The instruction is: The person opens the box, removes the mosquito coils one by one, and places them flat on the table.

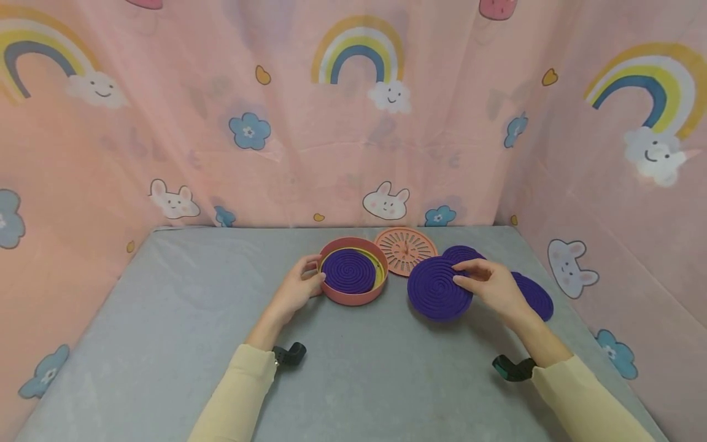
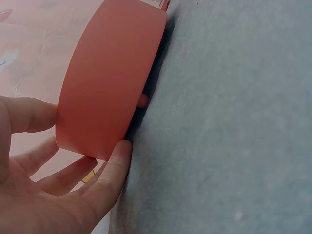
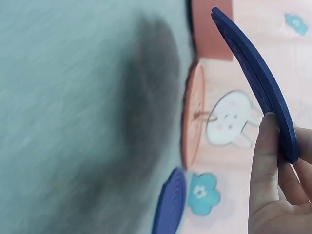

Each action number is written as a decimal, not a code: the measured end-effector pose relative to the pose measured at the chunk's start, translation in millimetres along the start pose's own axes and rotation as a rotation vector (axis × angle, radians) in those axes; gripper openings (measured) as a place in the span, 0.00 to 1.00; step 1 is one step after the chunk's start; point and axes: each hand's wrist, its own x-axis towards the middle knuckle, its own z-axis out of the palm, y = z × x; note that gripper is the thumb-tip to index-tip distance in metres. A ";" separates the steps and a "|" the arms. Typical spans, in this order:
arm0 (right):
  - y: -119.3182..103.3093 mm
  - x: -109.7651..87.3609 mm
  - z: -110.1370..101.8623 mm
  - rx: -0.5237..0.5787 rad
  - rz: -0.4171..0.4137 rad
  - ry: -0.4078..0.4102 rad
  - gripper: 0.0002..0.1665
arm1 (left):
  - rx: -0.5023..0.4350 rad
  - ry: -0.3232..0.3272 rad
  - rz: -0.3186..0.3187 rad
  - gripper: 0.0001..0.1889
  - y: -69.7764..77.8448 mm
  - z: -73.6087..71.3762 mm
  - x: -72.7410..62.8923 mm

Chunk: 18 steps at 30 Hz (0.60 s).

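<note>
My left hand [image 1: 295,288] grips the left side of a round pink-red mosquito coil box [image 1: 356,299], thumb at the top rim and a fingertip at the bottom edge. A small foot [image 2: 143,101] shows beneath the box. Inside lies a purple spiral coil [image 1: 349,271], with a yellow layer [image 1: 380,274] showing around it. To the right, my right hand [image 1: 497,288] pinches another purple mosquito coil [image 1: 436,291] by its right edge. That coil is tilted and raised above the table, its shadow below it in the right wrist view.
A slotted pink lid [image 1: 405,248] lies behind and right of the box. Two more purple coils, one behind the held coil [image 1: 463,252] and one by the right table edge [image 1: 536,299], are partly covered. A patterned pink curtain [image 1: 309,166] borders the grey table [image 1: 182,319].
</note>
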 end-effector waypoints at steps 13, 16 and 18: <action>33.1 1.4 -10.2 -0.054 0.067 -0.019 0.26 | -0.004 -0.003 0.001 0.26 2.6 0.7 -0.9; 39.8 4.1 -10.0 -0.047 0.085 -0.042 0.26 | -0.005 -0.006 0.004 0.27 2.3 0.8 -1.2; 44.8 5.9 -9.9 -0.044 0.097 -0.065 0.26 | -0.005 -0.006 0.005 0.26 2.0 1.0 -1.4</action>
